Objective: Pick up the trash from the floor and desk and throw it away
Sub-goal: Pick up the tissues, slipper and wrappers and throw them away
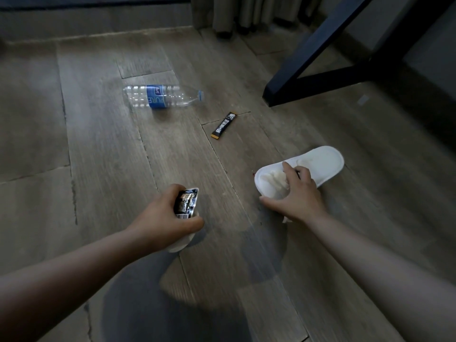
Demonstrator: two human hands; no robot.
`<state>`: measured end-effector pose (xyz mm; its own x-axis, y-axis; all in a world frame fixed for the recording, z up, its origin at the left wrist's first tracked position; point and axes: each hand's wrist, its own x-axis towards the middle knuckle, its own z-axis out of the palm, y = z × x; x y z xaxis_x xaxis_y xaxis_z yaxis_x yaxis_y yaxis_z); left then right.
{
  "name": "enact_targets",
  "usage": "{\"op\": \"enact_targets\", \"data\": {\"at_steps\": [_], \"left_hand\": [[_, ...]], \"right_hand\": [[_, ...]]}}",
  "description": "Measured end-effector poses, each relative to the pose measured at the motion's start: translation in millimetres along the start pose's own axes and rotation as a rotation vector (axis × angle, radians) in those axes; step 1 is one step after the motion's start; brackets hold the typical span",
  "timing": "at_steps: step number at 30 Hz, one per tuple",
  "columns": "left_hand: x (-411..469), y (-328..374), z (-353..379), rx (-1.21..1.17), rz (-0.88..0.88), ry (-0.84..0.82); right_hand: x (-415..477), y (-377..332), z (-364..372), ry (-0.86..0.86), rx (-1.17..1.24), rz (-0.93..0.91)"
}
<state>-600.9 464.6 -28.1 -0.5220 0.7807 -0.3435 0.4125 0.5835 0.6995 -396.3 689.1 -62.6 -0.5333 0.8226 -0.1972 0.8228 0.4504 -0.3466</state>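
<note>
Floor pickup. Your left hand (167,213) clenches a foil wrapper (186,202), with something white beneath it. Your right hand (298,193) arches over the white slipper (325,161), fingers bent into crumpled tissue (274,180); whether the pinch has closed cannot be told. Gather the tissue fully before lifting. The bottle (158,96) and sachet (223,125) lie ahead on open floor; keep clear of the dark desk leg (318,45) at right.
</note>
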Motion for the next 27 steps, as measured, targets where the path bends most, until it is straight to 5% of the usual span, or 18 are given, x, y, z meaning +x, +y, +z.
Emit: {"op": "enact_targets", "data": {"at_steps": [15,27], "left_hand": [[-1.6,34.8,-53.3,-0.08,-0.041,-0.046],[-125.7,174.4,-185.4,-0.084,-0.269,-0.074]], "right_hand": [[-49.7,-66.0,-44.9,-0.108,0.249,0.162],[-161.3,-179.4,-235.6,-0.278,0.328,0.316]]}}
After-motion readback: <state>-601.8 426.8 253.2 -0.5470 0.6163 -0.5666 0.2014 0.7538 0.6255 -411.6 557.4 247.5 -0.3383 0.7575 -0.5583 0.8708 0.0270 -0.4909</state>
